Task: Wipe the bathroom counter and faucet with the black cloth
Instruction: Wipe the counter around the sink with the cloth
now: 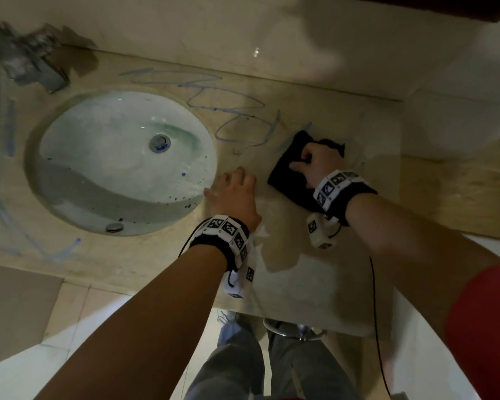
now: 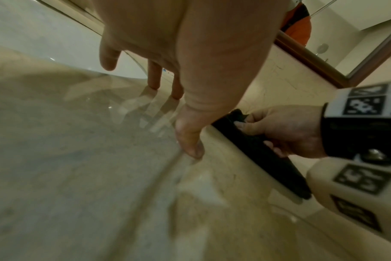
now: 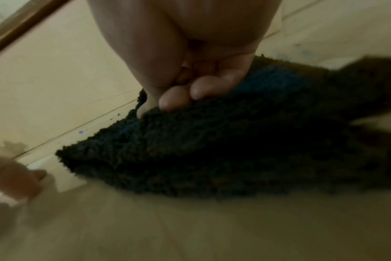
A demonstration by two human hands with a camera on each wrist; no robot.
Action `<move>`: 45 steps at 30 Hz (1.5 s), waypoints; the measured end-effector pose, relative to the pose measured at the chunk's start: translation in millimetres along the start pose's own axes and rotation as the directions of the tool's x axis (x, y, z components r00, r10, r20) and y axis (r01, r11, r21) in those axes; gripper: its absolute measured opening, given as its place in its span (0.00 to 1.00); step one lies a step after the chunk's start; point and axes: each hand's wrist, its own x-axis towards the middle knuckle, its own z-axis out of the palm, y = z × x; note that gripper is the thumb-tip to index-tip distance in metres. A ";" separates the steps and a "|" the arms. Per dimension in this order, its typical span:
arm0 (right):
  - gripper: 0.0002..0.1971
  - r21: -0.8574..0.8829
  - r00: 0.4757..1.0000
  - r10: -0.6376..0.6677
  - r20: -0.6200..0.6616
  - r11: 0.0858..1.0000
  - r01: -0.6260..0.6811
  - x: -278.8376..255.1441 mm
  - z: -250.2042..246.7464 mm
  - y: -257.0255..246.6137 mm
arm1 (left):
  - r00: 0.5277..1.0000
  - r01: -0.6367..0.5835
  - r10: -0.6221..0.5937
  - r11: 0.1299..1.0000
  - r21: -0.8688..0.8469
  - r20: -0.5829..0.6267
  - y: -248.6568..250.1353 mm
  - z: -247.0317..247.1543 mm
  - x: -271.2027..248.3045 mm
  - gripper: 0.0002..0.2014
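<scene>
A beige stone bathroom counter (image 1: 315,272) fills the view, marked with blue scribbles (image 1: 214,108) along its far side and at the far left. Set into its left half is a round white sink (image 1: 122,157) with a metal drain (image 1: 159,142) and dark specks along its near wall. At the far left corner stands a blurred metal faucet (image 1: 29,62).

To the right of the sink lies the black cloth (image 1: 289,171), bunched flat on the counter. The right hand (image 1: 318,163) presses down on it, with fingers (image 3: 201,88) curled into the fluffy fabric and gripping it. The left hand (image 1: 234,194) lies just beside the cloth, between it and the sink's rim, fingers spread and flat on the bare counter, holding nothing.

Both wrists wear black bands with white marker blocks (image 1: 228,229). A red sleeve (image 1: 485,327) shows at the near right.
</scene>
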 end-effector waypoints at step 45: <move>0.13 0.100 0.982 0.169 -0.087 0.982 -0.160 -33.4 -48.3 123.7 | 0.999 0.013 -0.015 0.999 -0.036 -0.050 71.4 -7.1 24.7 0.25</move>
